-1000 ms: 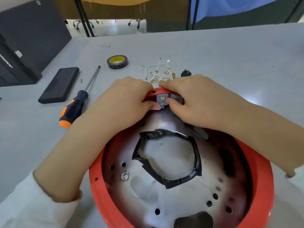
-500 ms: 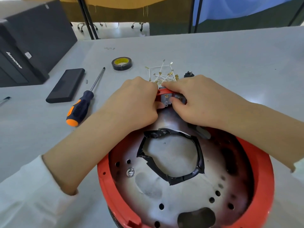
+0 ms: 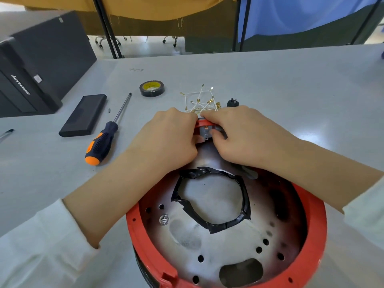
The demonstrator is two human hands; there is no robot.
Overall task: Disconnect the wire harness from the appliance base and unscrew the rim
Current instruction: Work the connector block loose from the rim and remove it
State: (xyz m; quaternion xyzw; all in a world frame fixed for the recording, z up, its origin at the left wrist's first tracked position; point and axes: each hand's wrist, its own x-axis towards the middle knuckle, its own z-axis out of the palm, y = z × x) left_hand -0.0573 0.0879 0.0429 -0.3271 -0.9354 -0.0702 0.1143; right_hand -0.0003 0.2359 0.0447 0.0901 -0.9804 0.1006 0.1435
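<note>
Grey desk (image 3: 270, 80) carrying red-rimmed appliance base (image 3: 311, 235); left hand (image 3: 166, 138) and right hand (image 3: 247, 136) curled, fingers pinching grey connector (image 3: 204, 130) at far rim, wire harness (image 3: 200, 100) just beyond.

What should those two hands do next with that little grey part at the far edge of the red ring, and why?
Probably keep working the grey connector free of the red rim. Both the left hand and the right hand are pinching it, and it sits in the rim, not yet out. The white wires already lie loose on the table, and the screwdriver lies untouched, so unscrewing likely comes later.
</note>
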